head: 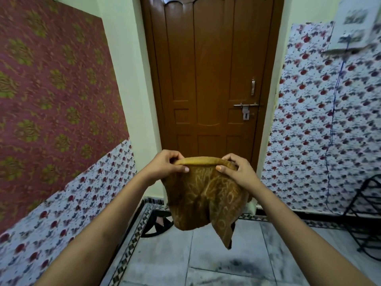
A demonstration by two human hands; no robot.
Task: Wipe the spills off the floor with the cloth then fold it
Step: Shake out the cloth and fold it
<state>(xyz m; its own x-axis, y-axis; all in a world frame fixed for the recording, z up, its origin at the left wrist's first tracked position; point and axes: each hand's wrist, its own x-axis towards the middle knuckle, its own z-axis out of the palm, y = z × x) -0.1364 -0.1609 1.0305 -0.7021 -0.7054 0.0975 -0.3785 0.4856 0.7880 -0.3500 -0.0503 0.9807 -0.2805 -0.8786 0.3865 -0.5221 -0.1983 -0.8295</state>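
Both hands hold the cloth (203, 195) up in the air in front of the door (208, 79), above the floor (206, 263). The left hand (168, 165) pinches the cloth's folded top edge at its left end, thumb on the near side and fingers curled over the far side. The right hand (237, 170) pinches the same edge at its right end in the same way, thumb towards the camera. Between the two hands the top edge runs as a thick rolled fold, slightly arched. The cloth is brown with a lighter pattern; it hangs down doubled and bunched, with one pointed corner dangling lowest at the lower right. It touches nothing but the hands.

The floor is pale tile with a patterned border, and a dark smudge (235, 263) shows on the tiles below the cloth. A dark sandal (158, 222) lies near the door's foot on the left. A black wire rack (369, 213) stands at the right edge by the flowered wall. The door has a metal bolt (246, 105)
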